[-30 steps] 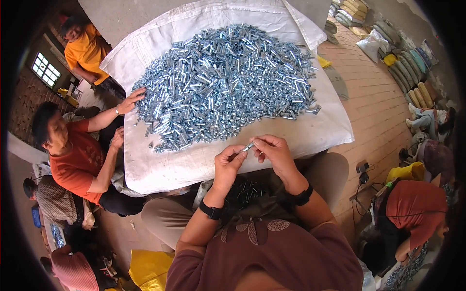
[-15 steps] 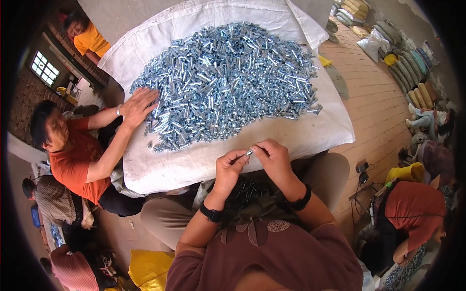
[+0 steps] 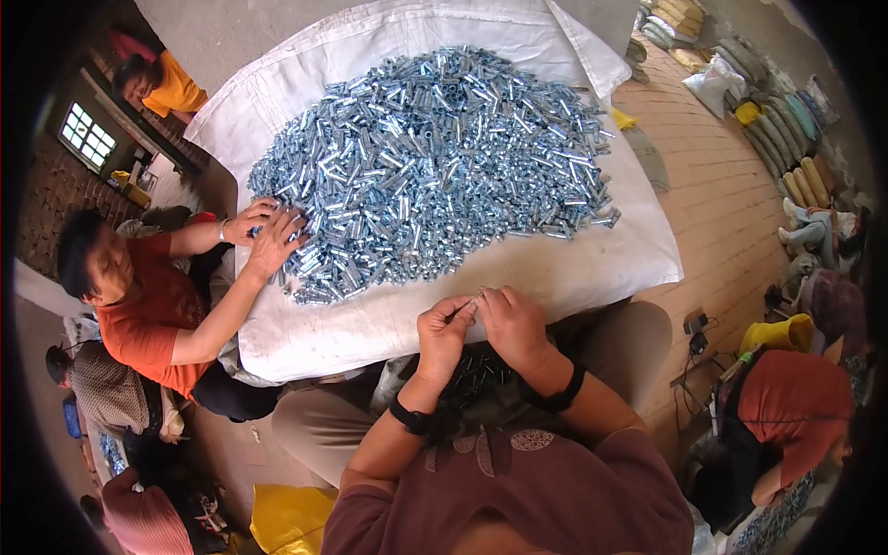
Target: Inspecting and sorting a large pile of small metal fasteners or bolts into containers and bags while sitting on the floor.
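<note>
My left hand [image 3: 442, 335] and my right hand [image 3: 511, 326] meet at the fingertips over the near edge of the cloth-covered table [image 3: 592, 264]. Both are closed in a pinch on a small metal sleeve [image 3: 475, 301], which the fingers almost wholly hide. Beyond them spreads a big heap of shiny zinc-coloured metal sleeves and small cone-shaped pieces [image 3: 425, 166]. Below my hands, more metal parts [image 3: 476, 375] lie dark in my lap, partly covered by my forearms.
At the left, a co-worker in an orange-red shirt [image 3: 153, 305] has both hands [image 3: 268, 236] on the heap's edge. Another person in yellow [image 3: 176, 88] is at the far left. A yellow sack [image 3: 291, 520] lies by my left side; filled sacks [image 3: 777, 139] line the right wall.
My fingertips have closed together over the metal sleeve, which showed more plainly before. The co-worker's hands have shifted a little toward me, with fingers now curled at the heap's edge.
</note>
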The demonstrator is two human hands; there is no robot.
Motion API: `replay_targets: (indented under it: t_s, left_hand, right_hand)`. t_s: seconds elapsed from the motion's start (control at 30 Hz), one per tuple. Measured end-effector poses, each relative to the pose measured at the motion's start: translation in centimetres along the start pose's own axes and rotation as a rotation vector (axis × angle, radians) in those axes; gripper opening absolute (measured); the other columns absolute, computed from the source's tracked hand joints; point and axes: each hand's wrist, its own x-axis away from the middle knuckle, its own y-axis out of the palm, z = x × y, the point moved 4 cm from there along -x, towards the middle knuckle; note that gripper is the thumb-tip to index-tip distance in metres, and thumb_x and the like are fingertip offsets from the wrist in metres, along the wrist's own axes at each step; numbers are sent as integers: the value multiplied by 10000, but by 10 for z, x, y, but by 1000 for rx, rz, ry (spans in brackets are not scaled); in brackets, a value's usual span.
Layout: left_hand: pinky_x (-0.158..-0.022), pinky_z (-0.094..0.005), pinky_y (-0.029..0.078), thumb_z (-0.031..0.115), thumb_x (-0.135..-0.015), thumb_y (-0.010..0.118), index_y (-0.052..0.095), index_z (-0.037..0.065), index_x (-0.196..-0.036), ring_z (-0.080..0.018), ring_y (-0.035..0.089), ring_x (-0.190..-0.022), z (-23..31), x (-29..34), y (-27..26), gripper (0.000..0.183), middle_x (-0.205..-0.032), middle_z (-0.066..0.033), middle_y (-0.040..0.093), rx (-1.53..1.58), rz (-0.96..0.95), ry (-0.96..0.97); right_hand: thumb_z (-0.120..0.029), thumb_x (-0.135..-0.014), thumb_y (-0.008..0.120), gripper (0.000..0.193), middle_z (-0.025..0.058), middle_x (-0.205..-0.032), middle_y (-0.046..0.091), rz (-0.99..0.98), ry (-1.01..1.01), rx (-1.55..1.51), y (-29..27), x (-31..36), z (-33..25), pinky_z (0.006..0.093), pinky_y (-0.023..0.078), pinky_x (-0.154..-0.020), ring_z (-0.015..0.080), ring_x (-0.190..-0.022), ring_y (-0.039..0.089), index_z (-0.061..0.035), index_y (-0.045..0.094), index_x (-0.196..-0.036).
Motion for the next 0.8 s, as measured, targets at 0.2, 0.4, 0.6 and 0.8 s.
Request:
replay_targets:
  t_s: [0.2, 0.4, 0.6, 0.8]
  left_hand:
    - [-566, -235, 413, 118, -841, 640, 667, -23, -932, -91, 531, -636, 7, -23, -18, 170, -737, -34, 625, -395, -251, -18]
    - [-647, -408, 485, 115, -770, 660, 634, -9, -882, -347, 612, -719, 30, -92, -45, 169, -856, -198, 627, -1004, 190, 420]
    - [-644, -422, 484, 82, -752, 649, 615, 17, -886, -362, 609, -752, 23, -114, -48, 153, -924, -177, 619, -1185, 242, 355]
    - [-642, -423, 489, 55, -786, 613, 569, 34, -975, -371, 610, -751, 38, -79, -43, 195, -901, -183, 618, -1055, 199, 416]
  right_hand:
    - [-219, -822, 610, 152, 96, -754, 571, -157, 117, 152, 16, -28, 53, 389, 471, -546, 283, -675, 595, -67, 606, -815]
    - [-290, -782, 648, 229, 96, -795, 590, -212, 223, 394, 49, -46, 94, 385, 489, -596, 278, -710, 609, -66, 601, -769]
    - [-289, -755, 676, 238, 106, -788, 592, -243, 241, 362, 48, -47, 91, 384, 493, -622, 281, -715, 609, -64, 600, -766]
    - [-137, -762, 663, 119, 126, -736, 606, -119, 256, 103, 33, -44, 79, 373, 477, -571, 293, -643, 601, -35, 604, -773]
